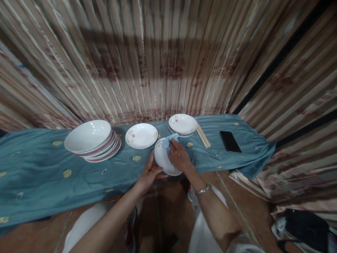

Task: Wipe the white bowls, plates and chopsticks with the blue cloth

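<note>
A white plate with a floral rim (163,160) is held tilted above the front edge of the table. My left hand (150,172) grips its lower left rim, fingers underneath and thumb at the edge. My right hand (179,154) is closed on a light blue cloth (170,140), which presses against the plate's upper face. Just behind lies a single floral plate (141,136) on the tablecloth. A small stack of similar plates (183,124) stands beyond the cloth, to the right.
A tall stack of white bowls (89,137) with red bands stands at the left. Wooden chopsticks (203,136) and a black phone (230,141) lie at the right on the teal tablecloth (47,189). Pleated curtains (158,70) hang directly behind. A black bag (306,228) rests at lower right.
</note>
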### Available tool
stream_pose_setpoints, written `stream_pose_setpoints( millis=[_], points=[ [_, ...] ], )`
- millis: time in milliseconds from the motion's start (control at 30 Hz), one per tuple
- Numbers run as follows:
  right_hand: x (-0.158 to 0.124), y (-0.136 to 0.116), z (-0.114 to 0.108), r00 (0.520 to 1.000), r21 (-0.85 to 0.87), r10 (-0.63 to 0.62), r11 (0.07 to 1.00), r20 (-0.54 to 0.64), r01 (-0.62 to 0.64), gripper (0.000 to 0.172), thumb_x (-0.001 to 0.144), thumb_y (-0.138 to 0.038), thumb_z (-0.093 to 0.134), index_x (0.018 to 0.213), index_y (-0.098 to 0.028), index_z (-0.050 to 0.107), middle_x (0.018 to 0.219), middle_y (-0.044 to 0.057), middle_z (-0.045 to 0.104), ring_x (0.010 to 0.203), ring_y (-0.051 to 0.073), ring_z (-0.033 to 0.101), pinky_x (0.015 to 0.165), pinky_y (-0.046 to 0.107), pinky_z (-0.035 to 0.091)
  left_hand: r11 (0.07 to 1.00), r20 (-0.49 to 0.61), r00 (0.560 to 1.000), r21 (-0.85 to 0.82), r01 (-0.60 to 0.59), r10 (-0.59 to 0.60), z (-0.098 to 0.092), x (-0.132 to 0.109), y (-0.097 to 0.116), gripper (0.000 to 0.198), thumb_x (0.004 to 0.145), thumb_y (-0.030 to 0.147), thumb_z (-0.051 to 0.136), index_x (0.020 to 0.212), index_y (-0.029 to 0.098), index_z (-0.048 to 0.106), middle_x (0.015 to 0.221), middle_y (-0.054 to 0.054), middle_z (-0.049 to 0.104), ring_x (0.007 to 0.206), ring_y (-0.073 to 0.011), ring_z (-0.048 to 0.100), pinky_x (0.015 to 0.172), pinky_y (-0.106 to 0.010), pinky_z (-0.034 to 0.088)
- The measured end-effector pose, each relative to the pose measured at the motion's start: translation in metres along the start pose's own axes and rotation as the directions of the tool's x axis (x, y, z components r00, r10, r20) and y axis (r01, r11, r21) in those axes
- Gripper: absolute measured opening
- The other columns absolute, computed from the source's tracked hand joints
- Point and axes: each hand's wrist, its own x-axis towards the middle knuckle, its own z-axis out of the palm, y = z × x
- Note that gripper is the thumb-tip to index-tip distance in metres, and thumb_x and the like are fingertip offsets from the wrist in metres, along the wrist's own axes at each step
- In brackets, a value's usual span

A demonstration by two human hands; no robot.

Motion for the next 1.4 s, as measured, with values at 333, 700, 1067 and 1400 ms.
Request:
stream_pose_setpoints(
  millis=[333,700,1067,1400],
  points=[
    [-0.028,0.009,-0.017,0.985,-0.140,0.065,0.989,0.158,-0.043,0.024,0.083,-0.017,0.057,0.102,-0.009,0.069,0.126,0.017,0.061,0.124,0.025,0.048,0.105,0.034,0.037,1.000,-0.029,0.999,-0.002,0.015,-0.015,0.001,0.002,0.003,0.102,0.065,0.005,0.067,0.151,0.027,0.018,0.091,-0.002,0.070,0.079,-0.0195,0.067,0.070,-0.042,0.061],
    [-0.047,0.006,-0.047,0.926,0.095,0.036,0.993,0.375,-0.077,0.022,0.080,-0.008,0.049,0.085,-0.016,0.069,0.098,0.009,0.070,0.097,0.021,0.064,0.085,0.028,0.045,1.000,-0.022,1.000,-0.010,-0.019,0.019,0.001,0.002,0.003,0.092,0.066,0.003,0.066,0.147,0.026,0.031,0.087,-0.003,0.070,0.076,-0.0203,0.067,0.068,-0.042,0.061],
    [-0.045,-0.003,-0.044,0.934,0.557,-0.100,0.822,0.344,-0.117,0.026,0.073,-0.011,0.058,0.097,-0.017,0.069,0.100,0.004,0.070,0.091,0.018,0.063,0.083,0.028,0.045,0.999,0.030,0.999,0.028,-0.026,0.025,0.000,0.002,0.002,0.097,0.066,0.008,0.070,0.149,0.029,0.025,0.099,-0.005,0.071,0.074,-0.0191,0.067,0.067,-0.039,0.060],
    [-0.035,-0.030,-0.036,0.986,0.705,-0.111,0.709,0.124,-0.008,0.031,0.076,-0.011,0.053,0.105,-0.016,0.065,0.105,0.006,0.066,0.100,0.019,0.061,0.090,0.031,0.046,0.999,0.024,0.999,0.027,-0.029,0.029,0.003,-0.002,0.005,0.094,0.065,0.006,0.070,0.147,0.033,0.032,0.118,-0.006,0.067,0.082,-0.0187,0.067,0.069,-0.036,0.060]
  ],
)
